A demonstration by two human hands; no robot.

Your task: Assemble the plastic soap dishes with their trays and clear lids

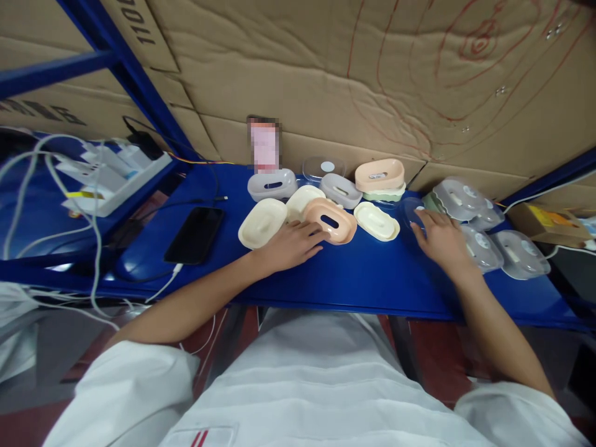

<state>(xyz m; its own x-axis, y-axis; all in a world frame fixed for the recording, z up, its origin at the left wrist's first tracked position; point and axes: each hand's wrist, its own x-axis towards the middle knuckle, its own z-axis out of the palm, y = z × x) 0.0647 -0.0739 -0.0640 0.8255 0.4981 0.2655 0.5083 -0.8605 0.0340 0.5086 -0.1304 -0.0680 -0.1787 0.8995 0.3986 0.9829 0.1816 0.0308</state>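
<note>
My left hand (291, 245) lies palm down with its fingers stretched out, fingertips at the near edge of a peach oval tray (342, 231) with a slot in its middle. Under and behind that tray are a cream oval dish (263, 222) and another cream piece (303, 197). A scalloped cream insert (376, 222) sits to the right. My right hand (440, 241) has its thumb and fingers on a clear plastic lid (410, 212) with a round white sticker; the lid is slightly blurred. Beside that hand are several lidded grey boxes (524, 256).
Two grey slotted trays (272, 185), a clear lid (321, 167) and a peach tray (379, 174) on a green piece line the back. A phone (264, 144) leans on the cardboard wall. A black phone (194, 236) and a power strip (125, 186) with cables are on the left.
</note>
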